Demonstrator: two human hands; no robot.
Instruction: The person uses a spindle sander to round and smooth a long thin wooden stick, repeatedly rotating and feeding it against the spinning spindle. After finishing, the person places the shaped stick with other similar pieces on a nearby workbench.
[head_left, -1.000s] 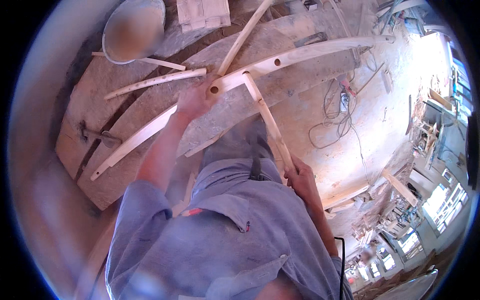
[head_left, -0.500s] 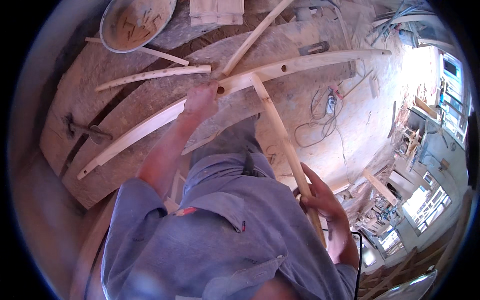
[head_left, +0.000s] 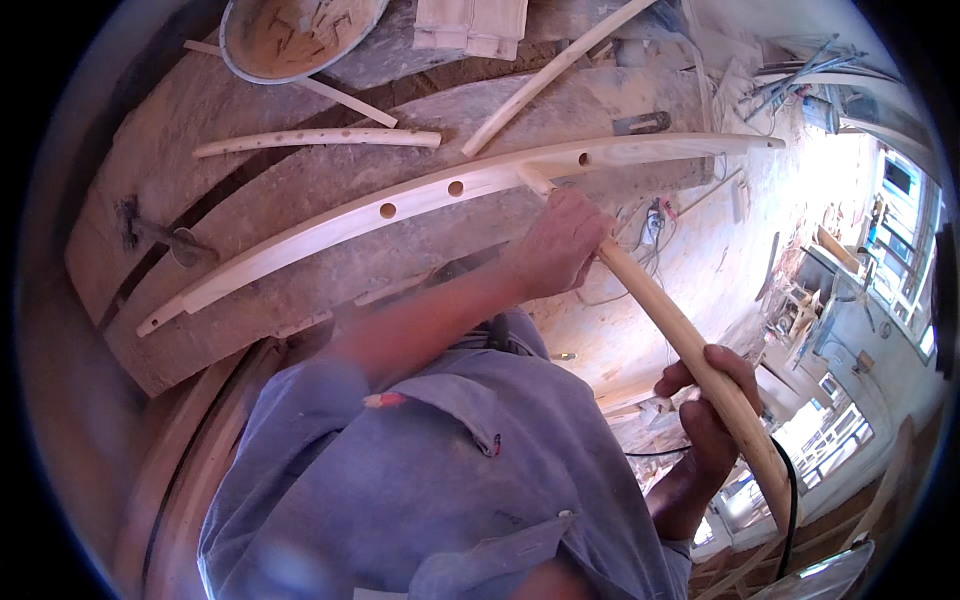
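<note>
A long, curved pale beam (head_left: 330,236) with several round holes lies across the workbench. A rounded wooden pole (head_left: 655,300) slants from the beam's front face toward the lower right. Its far end meets the beam between two open holes; whether it sits inside one I cannot tell. My left hand (head_left: 560,243) is wrapped round the pole close to the beam. Farther down, my right hand (head_left: 706,435) holds the same pole, its fingers curled about it near the thick end. Behind the beam lies a loose round pole (head_left: 550,85), beside a short drilled piece (head_left: 320,138).
A bowl (head_left: 262,80) of dust and small bits stands at the far left, near a thin stick (head_left: 350,100). Wooden blocks (head_left: 470,25) sit at the back. A metal rod tool (head_left: 165,235) rests on the left of the dusty bench (head_left: 240,300). Cables (head_left: 652,235) lie at right.
My left hand has left the beam beside a hole and taken hold of the pole. The pole's near end has swung right and up with my right hand. The view has shifted slightly.
</note>
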